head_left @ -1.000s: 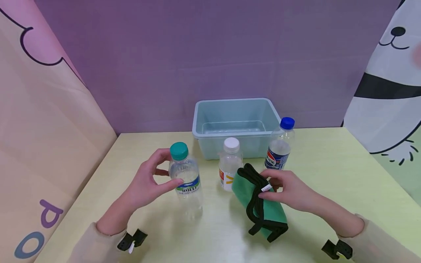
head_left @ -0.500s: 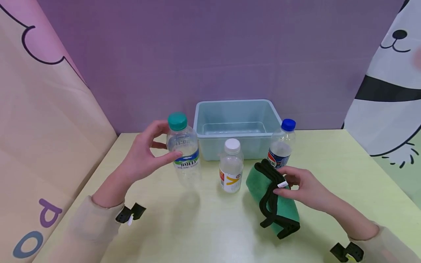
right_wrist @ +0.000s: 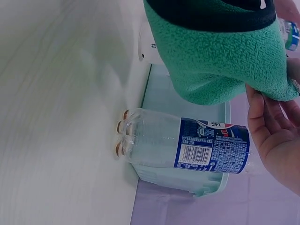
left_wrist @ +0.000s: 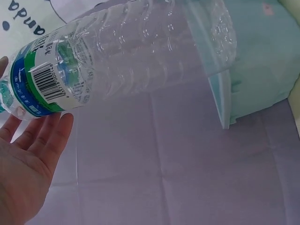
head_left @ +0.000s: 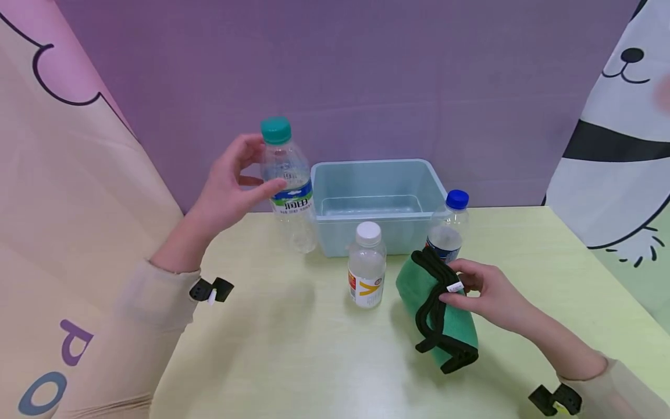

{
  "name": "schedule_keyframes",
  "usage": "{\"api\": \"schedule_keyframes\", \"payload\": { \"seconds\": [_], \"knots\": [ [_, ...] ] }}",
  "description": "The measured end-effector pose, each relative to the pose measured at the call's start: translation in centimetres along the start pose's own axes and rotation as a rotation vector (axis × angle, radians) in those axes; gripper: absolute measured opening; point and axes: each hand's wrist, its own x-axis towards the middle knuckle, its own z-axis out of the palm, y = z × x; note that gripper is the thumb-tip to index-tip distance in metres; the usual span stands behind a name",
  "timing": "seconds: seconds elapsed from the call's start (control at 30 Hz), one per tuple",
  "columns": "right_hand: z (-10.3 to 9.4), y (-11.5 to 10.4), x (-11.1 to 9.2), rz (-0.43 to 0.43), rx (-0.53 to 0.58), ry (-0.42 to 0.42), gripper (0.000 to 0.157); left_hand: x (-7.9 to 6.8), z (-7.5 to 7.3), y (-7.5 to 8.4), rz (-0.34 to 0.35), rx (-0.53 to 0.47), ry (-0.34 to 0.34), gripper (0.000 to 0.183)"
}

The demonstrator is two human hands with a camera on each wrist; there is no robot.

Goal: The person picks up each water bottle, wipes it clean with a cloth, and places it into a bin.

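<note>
A clear plastic bottle with a green cap [head_left: 293, 198] is held up off the table by my left hand [head_left: 227, 183], thumb on one side and fingers on the other. In the left wrist view the bottle [left_wrist: 136, 51] is tilted across the picture, its base overlapping the bin's rim. My right hand [head_left: 487, 294] pinches a folded green cloth with black edging [head_left: 410, 285] near its white tag, above the table. Just behind the cloth stands a blue-capped bottle [head_left: 449, 227], whose blue label [right_wrist: 213, 145] shows in the right wrist view.
A light blue plastic bin [head_left: 377, 224] stands at the back of the pale table [head_left: 324, 361], against a purple backdrop [head_left: 366, 81]. A small white-capped bottle [head_left: 367, 262] stands upright in front of the bin, left of the cloth.
My left hand has raised the green-capped bottle up and slightly left, level with the bin's left side. My right hand has shifted right with the cloth. The other bottles stay put.
</note>
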Motion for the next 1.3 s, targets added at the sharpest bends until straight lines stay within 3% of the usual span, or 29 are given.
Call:
{"api": "schedule_keyframes", "payload": {
  "seconds": [0.33, 0.6, 0.77, 0.97, 1.3],
  "knots": [
    [-0.1, 0.1, 0.0, 0.022, -0.002, -0.007, 0.03, 4.6, 0.3, 0.3, -0.036, -0.095, 0.091, 0.052],
    [-0.3, 0.2, -0.3, 0.024, -0.025, 0.015, 0.031, 6.8, 2.1, -1.3, -0.059, -0.141, 0.13, 0.052],
    [-0.2, 0.4, -0.7, 0.033, -0.03, 0.025, 0.031, 7.5, 3.4, -2.6, -0.111, -0.155, 0.109, 0.057],
    [0.0, 0.5, -0.7, 0.028, -0.025, 0.026, 0.031, 8.2, 4.6, -4.1, -0.177, -0.089, 0.074, 0.06],
    [0.5, 0.2, -1.0, 0.033, 0.012, -0.001, 0.031, 9.5, 6.1, -5.9, -0.312, 0.025, -0.059, 0.064]
  ]
}}
